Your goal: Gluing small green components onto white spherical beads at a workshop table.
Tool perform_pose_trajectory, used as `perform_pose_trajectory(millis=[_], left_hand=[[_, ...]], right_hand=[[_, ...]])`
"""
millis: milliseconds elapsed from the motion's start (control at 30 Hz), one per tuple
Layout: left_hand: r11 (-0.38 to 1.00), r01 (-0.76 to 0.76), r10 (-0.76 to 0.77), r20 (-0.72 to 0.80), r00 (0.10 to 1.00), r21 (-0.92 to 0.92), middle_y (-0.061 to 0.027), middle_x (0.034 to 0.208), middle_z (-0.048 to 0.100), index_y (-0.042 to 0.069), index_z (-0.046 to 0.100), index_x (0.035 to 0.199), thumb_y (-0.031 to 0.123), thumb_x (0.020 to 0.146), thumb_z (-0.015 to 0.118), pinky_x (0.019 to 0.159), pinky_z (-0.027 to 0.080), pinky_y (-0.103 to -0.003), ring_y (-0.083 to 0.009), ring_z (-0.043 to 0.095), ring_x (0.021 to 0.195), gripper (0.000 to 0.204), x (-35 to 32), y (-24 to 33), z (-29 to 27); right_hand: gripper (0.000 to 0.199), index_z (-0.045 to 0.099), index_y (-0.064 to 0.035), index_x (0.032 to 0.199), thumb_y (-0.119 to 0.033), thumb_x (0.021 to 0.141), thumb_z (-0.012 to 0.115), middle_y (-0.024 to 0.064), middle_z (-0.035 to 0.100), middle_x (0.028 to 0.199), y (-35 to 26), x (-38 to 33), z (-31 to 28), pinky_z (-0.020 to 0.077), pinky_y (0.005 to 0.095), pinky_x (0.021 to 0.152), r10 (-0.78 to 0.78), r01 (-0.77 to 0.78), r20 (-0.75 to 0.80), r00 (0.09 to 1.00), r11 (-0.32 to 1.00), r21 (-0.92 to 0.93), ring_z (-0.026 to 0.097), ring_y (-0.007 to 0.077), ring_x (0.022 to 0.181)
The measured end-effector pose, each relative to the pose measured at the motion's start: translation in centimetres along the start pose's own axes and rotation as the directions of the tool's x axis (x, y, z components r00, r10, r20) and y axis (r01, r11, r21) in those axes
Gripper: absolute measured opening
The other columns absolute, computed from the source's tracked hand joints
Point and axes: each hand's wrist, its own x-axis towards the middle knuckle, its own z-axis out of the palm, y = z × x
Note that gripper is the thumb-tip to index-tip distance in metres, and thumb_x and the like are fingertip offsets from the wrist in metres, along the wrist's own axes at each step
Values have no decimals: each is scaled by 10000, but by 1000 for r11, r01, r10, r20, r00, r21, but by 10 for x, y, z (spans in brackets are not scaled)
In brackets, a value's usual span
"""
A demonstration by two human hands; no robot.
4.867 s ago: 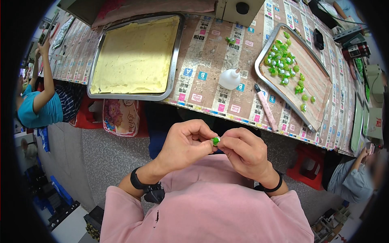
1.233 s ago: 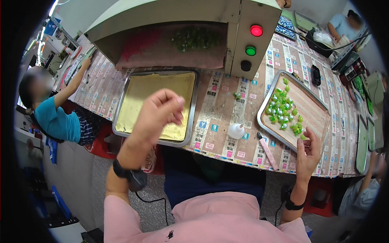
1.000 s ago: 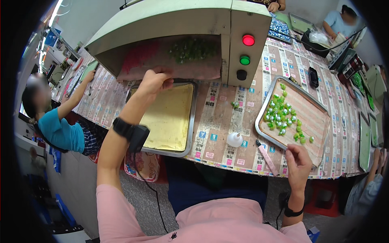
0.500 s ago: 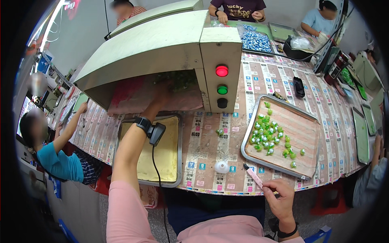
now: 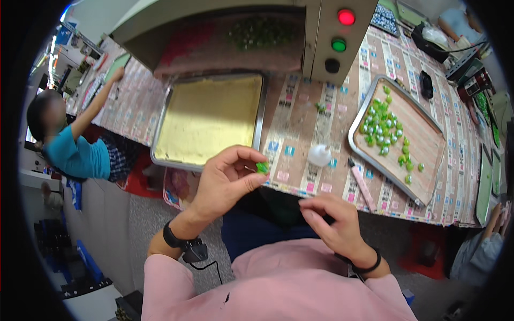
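Note:
My left hand (image 5: 227, 179) pinches a small glossy green piece (image 5: 263, 168) between thumb and fingertips, just above the table's front edge. To its right, my right hand (image 5: 334, 222) has its fingers curled in, and nothing shows in them. A pink-handled pen-like tool (image 5: 362, 185) with a dark tip lies on the table beyond the right hand, apart from it. Several green pieces with white ball-like parts (image 5: 383, 128) are gathered on a lined metal tray (image 5: 365, 155) at the right. One more small green piece (image 5: 319, 107) rests on the table.
A cream box-shaped machine (image 5: 334, 67) with lit red and green lamps stands at the back; inside its opening are more green pieces (image 5: 262, 33). In front sits a yellow-lined tray (image 5: 211, 120). A small white bottle (image 5: 319, 155) is near the tool. A co-worker in blue (image 5: 85, 150) sits at the left.
My left hand has come out of the machine's opening toward me, now with a green piece in it. My right hand has let go of the pink-handled tool, which lies on the table.

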Motion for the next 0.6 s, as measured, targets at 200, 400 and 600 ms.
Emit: perform_pose_trajectory(millis=[200,400,600], left_hand=[[968,52,-50,15,999,-246,-77,1060,610,-19,574,1054,-50,801,692,883,500,-268,-128,601,968,281,-41,-40,32],[966,121,-120,19,993,-229,-87,1013,629,-15,608,1008,-67,768,714,838,524,-265,-135,620,928,268,-54,-55,52],[949,129,-129,19,992,-288,-96,1019,636,-17,604,996,-73,777,705,847,532,-269,-141,625,941,248,-55,-60,59]], right_hand=[[141,655,-9,987,-68,858,657,51,630,885,10,3,23,481,207,639,176,-172,11,984,943,283,602,84,737],[109,642,19,939,-71,878,643,17,620,748,14,-16,19,467,186,582,269,-276,67,961,918,285,576,61,654],[73,649,28,883,-39,859,634,39,628,793,9,-19,12,471,183,554,186,-184,2,983,970,158,589,62,650]])
